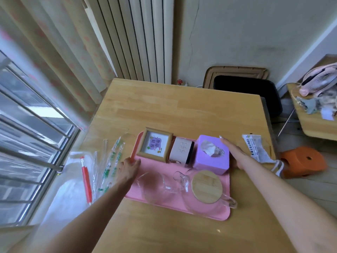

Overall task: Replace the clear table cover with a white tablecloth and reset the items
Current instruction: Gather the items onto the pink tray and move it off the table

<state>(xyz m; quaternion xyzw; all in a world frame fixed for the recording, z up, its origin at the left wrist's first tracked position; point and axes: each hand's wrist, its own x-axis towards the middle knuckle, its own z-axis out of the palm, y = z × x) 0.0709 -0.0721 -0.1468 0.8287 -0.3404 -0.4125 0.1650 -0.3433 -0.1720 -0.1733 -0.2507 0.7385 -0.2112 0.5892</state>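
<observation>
A pink tray (156, 167) lies on the wooden table (182, 110). It carries a wood-framed picture (155, 144), a beige box clock (181, 150), a purple tissue box (211, 152), a glass cup (155, 187), a small glass jug (182, 179) and a glass pitcher with a bamboo lid (207, 187). My left hand (128, 168) grips the tray's left rim, thumb on top. My right hand (235, 154) holds the right rim beside the tissue box, fingers stretched forward. A faint clear sheet edge (125, 136) shows left of the tray.
Plastic bags, one with a red zip strip (86, 183), lie at the table's left by the window. A printed packet (255, 147) sits at the right edge. An orange stool (302, 161), a black chair (246, 90) and a side table (310, 128) stand around.
</observation>
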